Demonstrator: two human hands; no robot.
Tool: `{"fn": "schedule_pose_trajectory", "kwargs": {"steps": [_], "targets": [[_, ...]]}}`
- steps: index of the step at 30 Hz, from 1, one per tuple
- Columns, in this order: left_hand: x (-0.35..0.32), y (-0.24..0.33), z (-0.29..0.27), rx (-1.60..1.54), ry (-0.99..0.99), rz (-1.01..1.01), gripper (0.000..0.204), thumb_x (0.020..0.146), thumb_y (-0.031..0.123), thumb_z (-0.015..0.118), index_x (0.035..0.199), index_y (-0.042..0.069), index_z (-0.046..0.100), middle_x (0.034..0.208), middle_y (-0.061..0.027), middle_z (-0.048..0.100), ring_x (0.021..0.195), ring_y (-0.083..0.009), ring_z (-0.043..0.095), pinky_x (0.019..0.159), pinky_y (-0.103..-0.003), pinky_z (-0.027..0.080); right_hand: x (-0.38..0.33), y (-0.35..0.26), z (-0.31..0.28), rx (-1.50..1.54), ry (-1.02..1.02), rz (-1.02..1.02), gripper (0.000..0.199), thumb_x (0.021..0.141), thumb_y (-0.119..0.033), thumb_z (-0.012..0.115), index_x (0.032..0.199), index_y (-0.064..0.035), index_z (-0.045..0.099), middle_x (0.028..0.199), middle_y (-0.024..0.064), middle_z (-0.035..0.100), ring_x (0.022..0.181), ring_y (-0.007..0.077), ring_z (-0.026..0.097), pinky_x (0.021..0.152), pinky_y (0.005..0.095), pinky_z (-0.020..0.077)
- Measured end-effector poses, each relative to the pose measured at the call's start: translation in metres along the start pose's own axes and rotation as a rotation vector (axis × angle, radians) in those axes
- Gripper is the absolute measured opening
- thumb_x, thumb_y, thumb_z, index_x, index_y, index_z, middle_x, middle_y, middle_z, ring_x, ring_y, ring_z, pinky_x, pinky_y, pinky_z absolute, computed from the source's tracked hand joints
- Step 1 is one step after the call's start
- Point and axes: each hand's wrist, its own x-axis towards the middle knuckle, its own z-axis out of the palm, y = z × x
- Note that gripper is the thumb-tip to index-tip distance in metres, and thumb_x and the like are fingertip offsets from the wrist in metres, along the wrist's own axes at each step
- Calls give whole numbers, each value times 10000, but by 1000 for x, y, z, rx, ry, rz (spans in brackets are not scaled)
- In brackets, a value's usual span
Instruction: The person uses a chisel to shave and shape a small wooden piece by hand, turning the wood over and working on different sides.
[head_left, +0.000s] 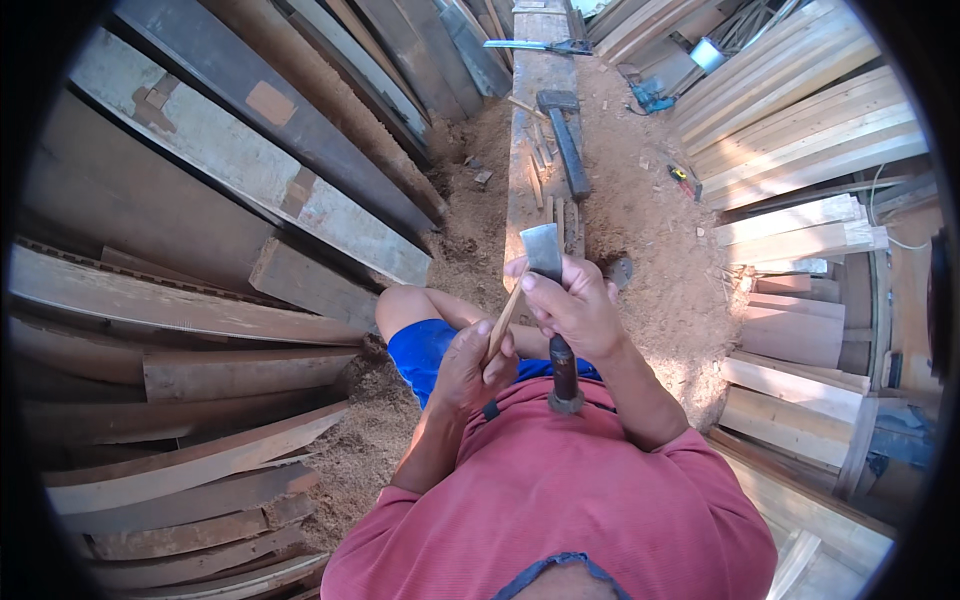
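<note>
My left hand is closed around the lower part of a thin wooden stick, which slants up to the right. A broad chisel is gripped in my right hand, its flat steel blade pointing away from me. Its dark handle runs back to my belly and ends in a metal ring. The stick's upper end meets my right fingers beside the blade; whether the edge touches the wood, I cannot tell. Just beyond my hands is a narrow wooden bench, with a dark mallet and several thin wood pieces on it.
A saw lies across the bench's far end. Planks lean on the left and are stacked on the right. On the sawdust-covered floor lie a teal power tool and a yellow-and-black tool.
</note>
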Motion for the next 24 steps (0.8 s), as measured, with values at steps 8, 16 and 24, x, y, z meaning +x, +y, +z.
{"fn": "schedule_pose_trajectory", "kwargs": {"steps": [8,16,24], "targets": [[13,-8,1,252,28,2,375,1049,373,363,935,55,528,593,22,423,482,-67,350,451,-222,291,9,20,-18,-180,129,-29,161,977,-186,544,987,-43,617,631,-44,481,519,20,427,453,203,378],[46,6,2,220,173,73,345,1055,347,351,921,85,531,619,37,409,535,-65,379,494,-215,328,2,42,9,614,40,96,167,1008,-196,436,1098,-68,493,788,16,510,526,67,463,468,244,449],[45,24,-15,665,278,176,355,1064,290,345,920,76,589,736,44,504,683,-42,438,626,-223,392,-20,31,43,476,-120,353,138,995,-183,407,1009,-60,467,676,-18,451,445,40,395,409,229,408]]}}
